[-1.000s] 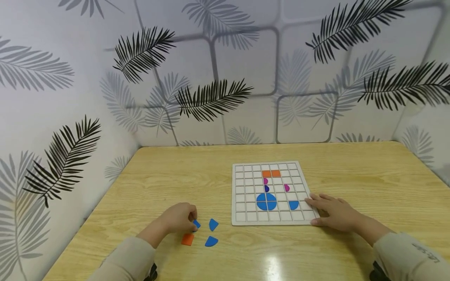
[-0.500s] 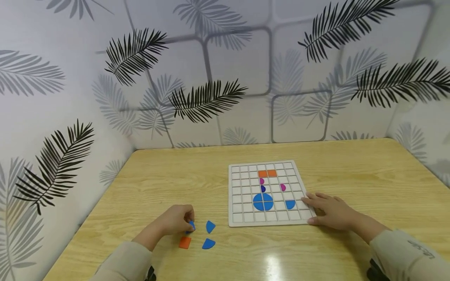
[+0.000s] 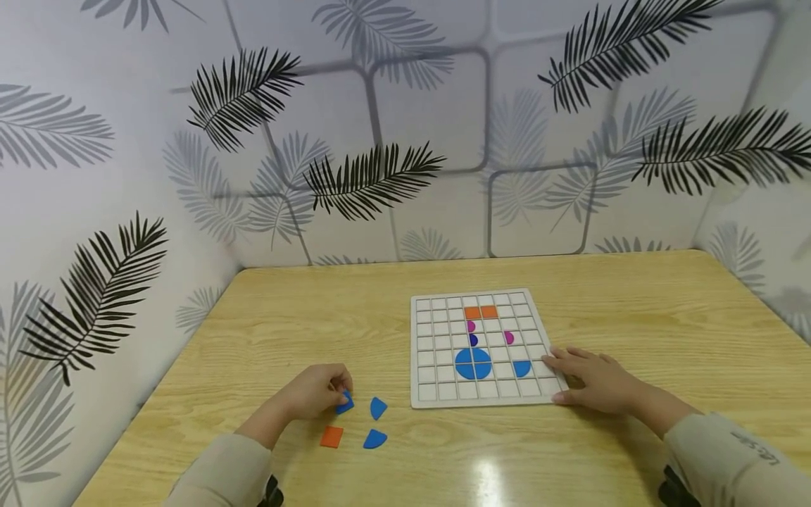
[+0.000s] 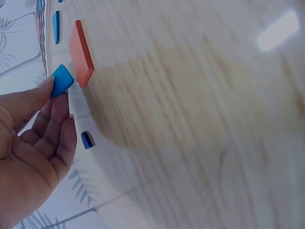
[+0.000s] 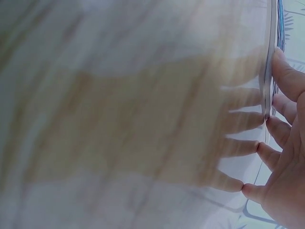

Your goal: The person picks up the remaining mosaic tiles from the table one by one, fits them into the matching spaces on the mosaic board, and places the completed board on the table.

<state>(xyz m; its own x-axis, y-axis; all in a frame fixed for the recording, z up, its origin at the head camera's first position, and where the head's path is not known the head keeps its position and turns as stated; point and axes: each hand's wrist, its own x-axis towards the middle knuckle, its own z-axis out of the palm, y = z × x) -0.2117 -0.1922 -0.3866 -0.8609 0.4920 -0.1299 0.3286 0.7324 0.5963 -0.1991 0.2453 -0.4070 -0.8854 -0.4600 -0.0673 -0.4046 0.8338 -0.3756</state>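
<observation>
In the head view my left hand [image 3: 317,391] pinches a flat blue tile [image 3: 344,403] between thumb and fingers, low over the wooden table. One corner of this blue tile [image 4: 63,81] points away from the thumb in the left wrist view. Close by lies an orange square [image 3: 331,436]. A white grid board [image 3: 443,403] carries orange squares, small magenta and dark blue half-rounds, and blue quarter-circles. Four-quarter blue pieces form a disc [image 3: 473,363] on it. My right hand [image 3: 595,380] rests with extended fingers at the board's right edge, thumb by its near corner.
Two blue rounded wedges, an upper wedge [image 3: 378,408] and a lower wedge [image 3: 375,439], lie between my left hand and the board. A small dark blue piece [image 4: 87,140] shows below the left fingers in the left wrist view. Leaf-patterned walls [image 3: 355,239] border the table.
The blue tile has turned in my left fingers and shows more of its face now. The head view has shifted slightly. My right hand stays at the board's edge.
</observation>
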